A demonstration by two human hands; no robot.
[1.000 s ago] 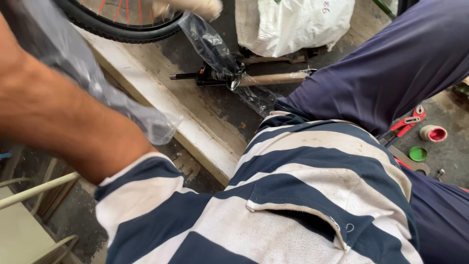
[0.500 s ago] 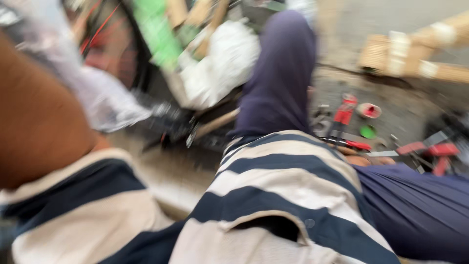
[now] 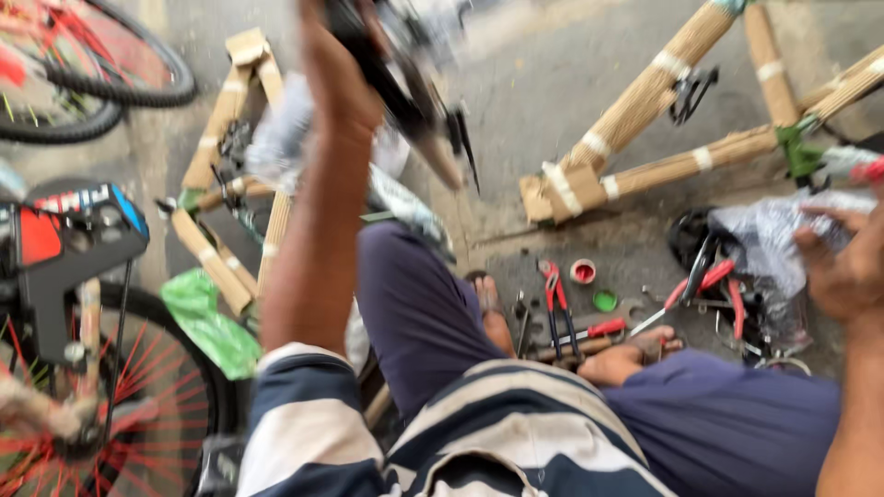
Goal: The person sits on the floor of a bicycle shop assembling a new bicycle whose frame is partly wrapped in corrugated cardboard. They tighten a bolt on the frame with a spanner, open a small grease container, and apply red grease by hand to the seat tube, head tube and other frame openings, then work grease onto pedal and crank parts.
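Observation:
My left hand (image 3: 339,78) is raised high and shut on a black bicycle part (image 3: 405,87) with crumpled clear plastic trailing from it; the part is blurred. At the right edge my right hand (image 3: 843,267) hangs with fingers apart, its fingertips at a sheet of clear plastic wrap (image 3: 769,230) that lies over a black part on the ground. I sit on the ground in a striped shirt and navy trousers, one sandalled foot stretched out towards the tools.
Red-handled pliers (image 3: 555,296), more red-handled tools (image 3: 700,281), a red cap (image 3: 582,271) and a green cap (image 3: 604,301) lie ahead. A cardboard-wrapped bike frame (image 3: 663,92) lies at the right, another (image 3: 221,156) at the left. A red-spoked wheel (image 3: 138,405) and a green bag (image 3: 207,322) sit left.
The view has swung right, from a kerb and white bag to the tools and wrapped frames. My left arm has risen with the black part; my right hand has come into view.

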